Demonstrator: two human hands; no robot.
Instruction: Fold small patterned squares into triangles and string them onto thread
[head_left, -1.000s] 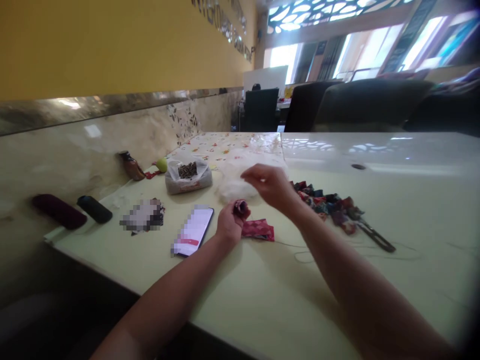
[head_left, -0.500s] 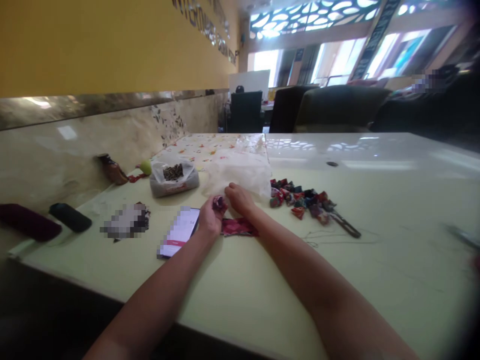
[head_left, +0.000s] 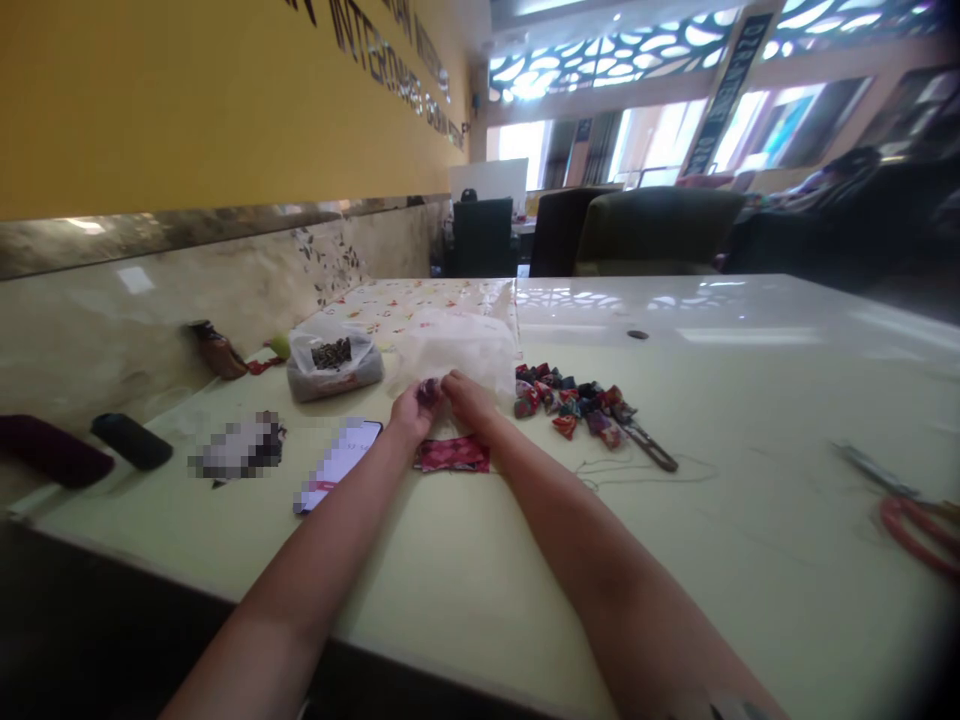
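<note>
My left hand (head_left: 411,414) is closed round a small dark purple patterned cloth pouch (head_left: 429,387), held just above the table. Right beside it, my right hand (head_left: 466,397) has its fingers pinched together at the pouch's edge; what lies between them is too small to make out. A red patterned cloth piece (head_left: 455,456) lies flat below my wrists. Behind the hands spreads a translucent white plastic bag (head_left: 459,345). To the right sits a heap of small colourful cloth pouches (head_left: 562,392), with metal thread snips (head_left: 654,447) against it.
Left of my forearm lies a phone (head_left: 339,468). Farther back stands a plastic bag of brown bits (head_left: 331,354). Dark thread spools (head_left: 133,441) and a brown bottle (head_left: 217,352) lie along the wall. Red-handled scissors (head_left: 874,468) rest at the far right, loose thread (head_left: 686,478) nearer.
The view has shifted slightly, bringing more of the scissors into sight. My hands remain together at the purple pouch, the right fingers still pinched beside it.
</note>
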